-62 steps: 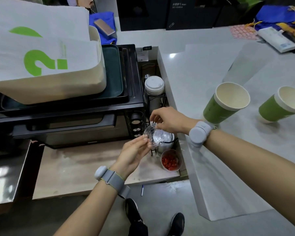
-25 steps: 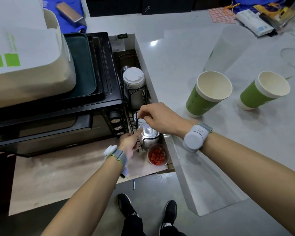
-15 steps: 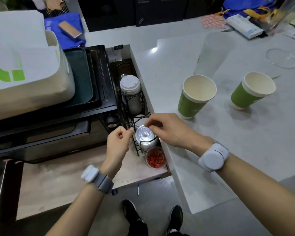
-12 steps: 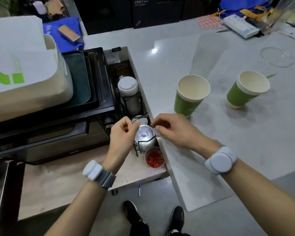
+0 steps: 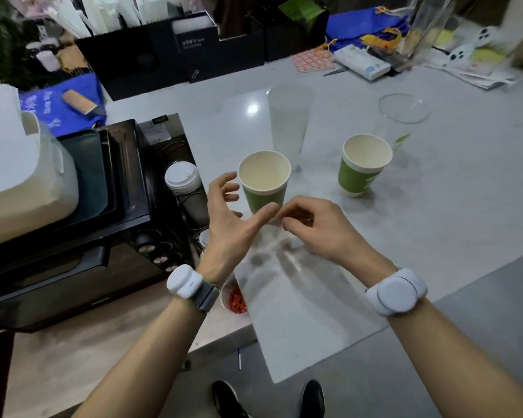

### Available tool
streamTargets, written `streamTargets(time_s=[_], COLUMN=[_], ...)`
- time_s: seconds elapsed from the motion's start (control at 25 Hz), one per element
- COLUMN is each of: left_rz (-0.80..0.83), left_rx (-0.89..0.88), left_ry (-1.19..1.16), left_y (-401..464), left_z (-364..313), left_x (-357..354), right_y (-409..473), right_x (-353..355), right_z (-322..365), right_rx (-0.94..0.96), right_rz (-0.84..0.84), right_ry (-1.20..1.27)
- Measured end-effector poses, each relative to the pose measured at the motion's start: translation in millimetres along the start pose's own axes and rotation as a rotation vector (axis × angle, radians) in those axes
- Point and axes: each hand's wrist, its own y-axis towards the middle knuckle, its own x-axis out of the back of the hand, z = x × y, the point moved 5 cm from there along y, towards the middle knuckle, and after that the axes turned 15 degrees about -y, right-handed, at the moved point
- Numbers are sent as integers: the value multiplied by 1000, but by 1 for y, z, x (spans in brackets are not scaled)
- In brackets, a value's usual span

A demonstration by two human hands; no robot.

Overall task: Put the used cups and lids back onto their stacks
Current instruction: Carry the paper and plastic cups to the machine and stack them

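Two green paper cups stand upright on the white counter (image 5: 435, 224): the nearer cup (image 5: 264, 184) and a second cup (image 5: 363, 167) to its right. My left hand (image 5: 231, 220) is open with spread fingers, just left of the nearer cup. My right hand (image 5: 310, 227) hovers below that cup with curled fingers and nothing in it. A frosted stack of clear cups (image 5: 287, 128) stands behind. A clear lid (image 5: 403, 107) lies on the counter at the right. A stack of white lids (image 5: 182, 178) sits in a wire rack; the clear lid stack below is mostly hidden by my left hand.
A black oven (image 5: 82, 224) with a tray and a white bag (image 5: 18, 173) on top stands at the left. A small cup of red bits (image 5: 234, 298) sits by my left wrist. Black boxes, blue bags and papers line the back of the counter.
Both hands have left the clear lid stack in the rack and risen over the counter edge toward the nearer green cup. The clear lid is out of my fingers. The camera has tilted up.
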Motion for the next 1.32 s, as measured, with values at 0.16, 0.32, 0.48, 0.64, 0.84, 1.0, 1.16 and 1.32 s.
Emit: streamTargets(time_s=[0.16, 0.32, 0.48, 0.64, 0.84, 1.0, 1.16, 1.32], left_rz=[62, 0, -70, -118, -104, -54, 56, 168], left_rx=[18, 20, 7, -18, -26, -2, 37, 27], left_ry=[-28, -57, -57, -57, -62, -102, -127, -113], left_y=[8, 17, 20, 23, 26, 34, 38, 29], left_z=[11, 24, 28, 22, 13, 5, 0, -13], left_x=[-27, -39, -36, -22, -3, 15, 23, 28], right_y=[6, 25, 55, 91, 129, 137, 103, 52], right_x=[38, 62, 75, 70, 57, 40, 40, 34], right_z=[-13, 2, 18, 27, 20, 18, 25, 39], right_rx=[-63, -36, -7, -7, -74, -141, -198, -161], right_rz=[-145, -342, -456, -489, -429, -379, -480, -557], right_ry=[44, 73, 24, -27, -13, 28, 19, 15])
